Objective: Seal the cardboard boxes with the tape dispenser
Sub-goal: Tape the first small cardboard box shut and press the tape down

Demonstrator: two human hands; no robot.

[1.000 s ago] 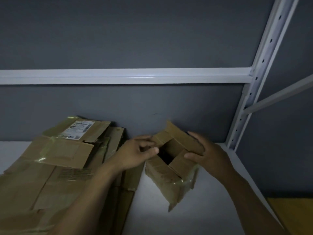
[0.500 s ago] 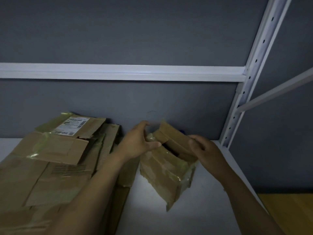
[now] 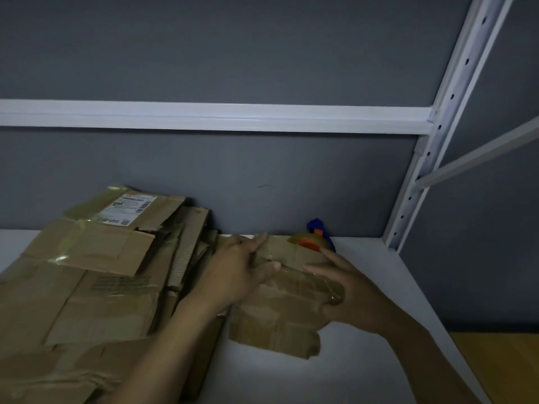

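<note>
Head view: the small box (image 3: pixel 280 304) sits at the centre of the white shelf (image 3: pixel 364 368), held between both hands.

Change noted: one second ago its top flaps stood up and the dark opening showed. The flaps now lie folded down and the opening is no longer visible. The box also sits lower, which uncovers the tape dispenser (image 3: pixel 316 239), blue with an orange part, just behind the box against the grey wall.

Left hand (image 3: pixel 242 272): grips the box's left end, fingers held together over the far edge, thumb pressed on the top flap.

Right hand (image 3: pixel 350 290): wraps the box's right end, fingers spread, one laid along the top toward the left thumb.

A stack of flattened cardboard (image 3: pixel 102 272) lies directly left of the box, touching the left forearm.

Assessment: the closing step appears complete, and no fresh tape is visible across the top seam. The dispenser is untouched. One hand would need to hold the flaps down while the other reaches behind the box; worn flaps may spring open if released.
</note>
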